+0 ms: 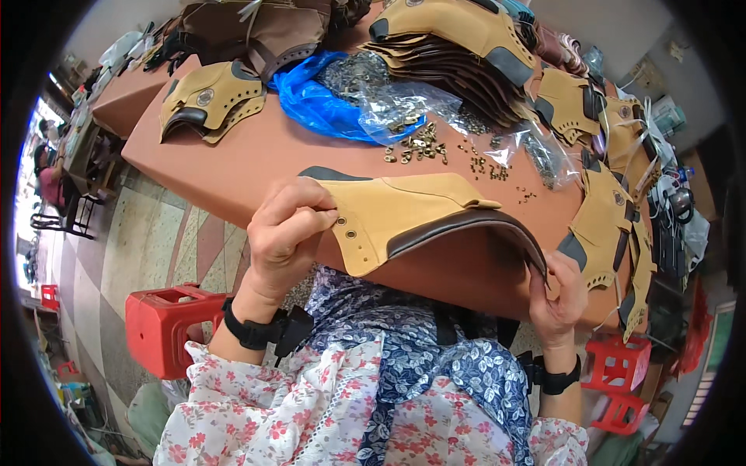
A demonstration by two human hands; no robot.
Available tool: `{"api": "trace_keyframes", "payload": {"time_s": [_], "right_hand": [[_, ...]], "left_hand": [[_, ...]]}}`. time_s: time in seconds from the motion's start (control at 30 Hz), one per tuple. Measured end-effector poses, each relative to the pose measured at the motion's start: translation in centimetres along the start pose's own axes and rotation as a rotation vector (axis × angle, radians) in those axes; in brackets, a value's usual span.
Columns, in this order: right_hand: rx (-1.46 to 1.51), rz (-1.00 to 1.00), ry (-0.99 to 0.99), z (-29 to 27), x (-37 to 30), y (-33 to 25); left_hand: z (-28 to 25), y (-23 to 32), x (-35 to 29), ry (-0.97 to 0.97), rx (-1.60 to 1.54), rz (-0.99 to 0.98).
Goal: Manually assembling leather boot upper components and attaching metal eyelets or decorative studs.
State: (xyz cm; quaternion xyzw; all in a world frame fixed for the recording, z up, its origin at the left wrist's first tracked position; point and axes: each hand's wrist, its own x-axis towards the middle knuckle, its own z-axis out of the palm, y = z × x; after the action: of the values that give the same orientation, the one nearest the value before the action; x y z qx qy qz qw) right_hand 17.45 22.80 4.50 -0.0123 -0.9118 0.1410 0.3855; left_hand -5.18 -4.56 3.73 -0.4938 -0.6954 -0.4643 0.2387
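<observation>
fingers of the left hand [281,225] pinch the eyeleted edge of a tan piece [412,200]; fingers of the right hand [561,299] grip the lower end of its dark brown rim [466,222]; tan piece spans between both sets of fingers, arched, over near edge of table [202,175]; beyond the fingers: brass fittings [422,145], blue plastic bag [307,93]; right of right-hand fingers: similar pieces [602,203]
</observation>
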Motion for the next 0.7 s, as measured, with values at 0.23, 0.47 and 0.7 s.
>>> {"api": "trace_keyframes", "payload": {"time_s": [0.23, 0.47, 0.7], "right_hand": [[-0.069, -0.034, 0.006, -0.2, -0.1, 0.2], [-0.09, -0.066, 0.033, 0.1, 0.9, -0.3], [-0.028, 0.039, 0.113, 0.4, 1.6, 0.0]], "left_hand": [[0.2, 0.4, 0.6, 0.006, 0.008, 0.065], [0.7, 0.4, -0.2, 0.023, -0.034, -0.012], [0.5, 0.4, -0.8, 0.051, -0.15, -0.142]]}}
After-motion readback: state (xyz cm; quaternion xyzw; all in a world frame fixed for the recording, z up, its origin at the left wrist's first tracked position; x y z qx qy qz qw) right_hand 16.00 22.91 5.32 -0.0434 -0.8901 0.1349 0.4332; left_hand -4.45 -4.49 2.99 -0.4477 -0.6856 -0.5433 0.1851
